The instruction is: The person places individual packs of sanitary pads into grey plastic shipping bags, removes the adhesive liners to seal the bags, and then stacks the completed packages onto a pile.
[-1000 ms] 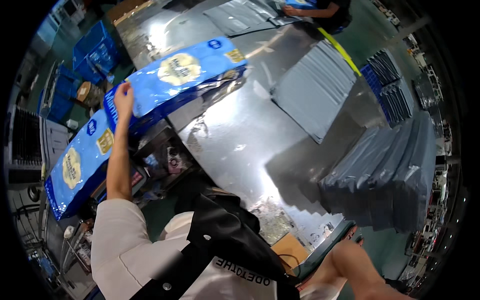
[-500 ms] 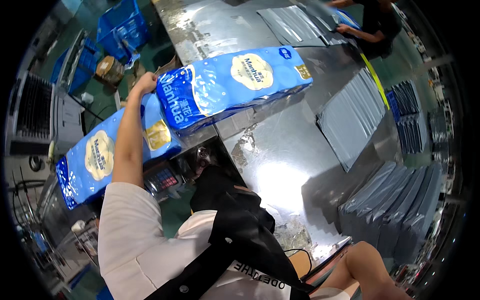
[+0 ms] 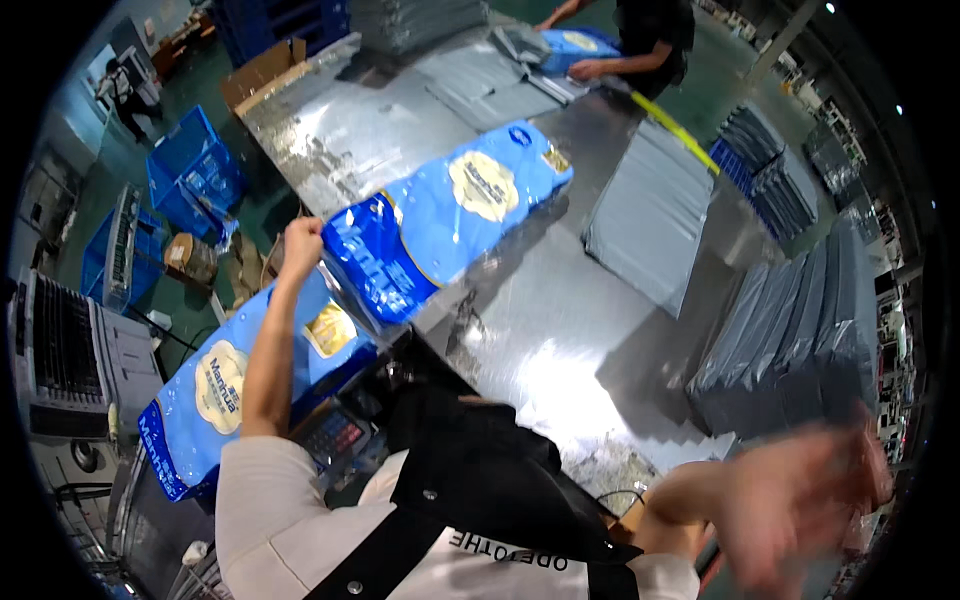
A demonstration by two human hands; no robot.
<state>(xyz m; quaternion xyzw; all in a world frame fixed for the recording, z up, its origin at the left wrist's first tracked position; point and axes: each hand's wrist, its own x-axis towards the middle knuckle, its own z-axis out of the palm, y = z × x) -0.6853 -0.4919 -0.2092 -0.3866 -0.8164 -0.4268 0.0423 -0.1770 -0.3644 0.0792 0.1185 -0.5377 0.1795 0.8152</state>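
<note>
You've got your left hand (image 3: 301, 245) right at the near-left corner of the long, glossy, blue plastic-wrapped package (image 3: 445, 215), fingers curled closed and seemingly gripping its film. The package lies on the shiny metal table (image 3: 505, 325), ahead of you, its long axis slanting from that near-left end away to the far right. So your left is clearly the nearer hand; your right hand (image 3: 780, 500) is well apart, low on the right, too blurred to tell whether it's open or closed. Just beside the package's near end, a second blue package (image 3: 222, 388) sits under your left forearm, crowding that side. Right of the long package lie flat grey plastic bags (image 3: 655, 215), with a bulky grey folded stack (image 3: 790, 345) closer to your right hand. Across the table, a co-worker in black (image 3: 655, 50) handles another blue package (image 3: 578, 43).
</note>
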